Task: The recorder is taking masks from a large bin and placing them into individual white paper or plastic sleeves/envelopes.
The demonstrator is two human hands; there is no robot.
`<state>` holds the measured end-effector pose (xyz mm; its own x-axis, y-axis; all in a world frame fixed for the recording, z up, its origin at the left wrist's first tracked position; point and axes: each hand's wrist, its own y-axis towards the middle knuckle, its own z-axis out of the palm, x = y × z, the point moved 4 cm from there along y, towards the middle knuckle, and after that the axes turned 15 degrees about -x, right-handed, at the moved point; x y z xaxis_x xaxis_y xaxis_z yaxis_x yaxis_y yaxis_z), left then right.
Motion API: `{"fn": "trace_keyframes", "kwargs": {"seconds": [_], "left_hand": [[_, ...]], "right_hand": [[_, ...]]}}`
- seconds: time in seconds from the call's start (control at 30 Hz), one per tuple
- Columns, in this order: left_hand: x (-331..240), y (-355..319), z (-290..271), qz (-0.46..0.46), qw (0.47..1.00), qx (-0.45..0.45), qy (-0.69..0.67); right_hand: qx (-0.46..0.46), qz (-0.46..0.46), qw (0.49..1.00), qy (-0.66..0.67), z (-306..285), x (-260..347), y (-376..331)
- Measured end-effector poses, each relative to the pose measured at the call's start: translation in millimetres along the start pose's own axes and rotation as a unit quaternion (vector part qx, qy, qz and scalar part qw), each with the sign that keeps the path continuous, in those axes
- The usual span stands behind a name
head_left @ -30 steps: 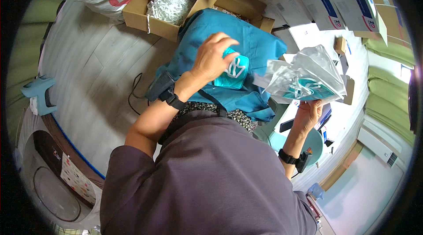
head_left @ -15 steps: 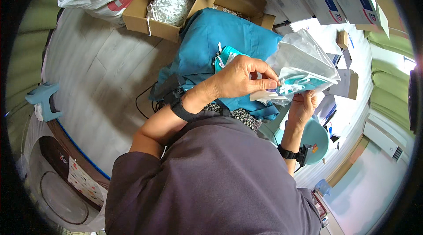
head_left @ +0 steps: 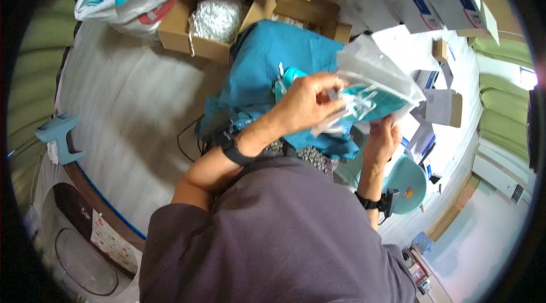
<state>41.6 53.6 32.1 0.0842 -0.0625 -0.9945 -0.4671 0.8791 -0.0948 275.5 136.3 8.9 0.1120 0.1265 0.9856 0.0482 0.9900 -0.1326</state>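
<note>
A clear plastic bag (head_left: 378, 67) is held up in front of me, tilted. Inside it shows a teal folded piece (head_left: 380, 104) with white straps (head_left: 357, 104) bunched at its left end. My left hand (head_left: 301, 104) pinches at the bag's left edge beside the straps; blur hides exactly what lies between the fingertips. From below right, my right hand (head_left: 382, 141) grips the bag's lower edge between thumb and fingers. Another teal piece with white straps (head_left: 292, 75) lies behind my left hand on a blue cloth (head_left: 284, 47) over my lap.
An open cardboard box (head_left: 199, 47) ahead holds a bag of white straps (head_left: 216, 17). Left of it stands a white sack (head_left: 136, 19) with teal pieces. White cartons (head_left: 392, 1) are at the far right, a light-blue stool (head_left: 60, 135) at left, and a pale green round seat (head_left: 406, 183) at right.
The bag and both hands have shifted slightly left, and the bag has tilted. More of the teal piece shows through it. Both hands keep their hold.
</note>
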Motion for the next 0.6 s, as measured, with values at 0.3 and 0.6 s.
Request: {"fn": "trace_keyframes", "kwargs": {"seconds": [0.3,0.6], "left_hand": [[12.2,2.2,-12.3,0.123,0.99,-0.059,0.026],[79.3,19.8,-63.9,-0.186,0.895,-0.25,-0.318]], "right_hand": [[-0.039,-0.121,0.985,-0.12,6.8,9.5,33.0],[-0.149,-0.152,0.962,-0.169,-10.6,9.2,130.1]]}}
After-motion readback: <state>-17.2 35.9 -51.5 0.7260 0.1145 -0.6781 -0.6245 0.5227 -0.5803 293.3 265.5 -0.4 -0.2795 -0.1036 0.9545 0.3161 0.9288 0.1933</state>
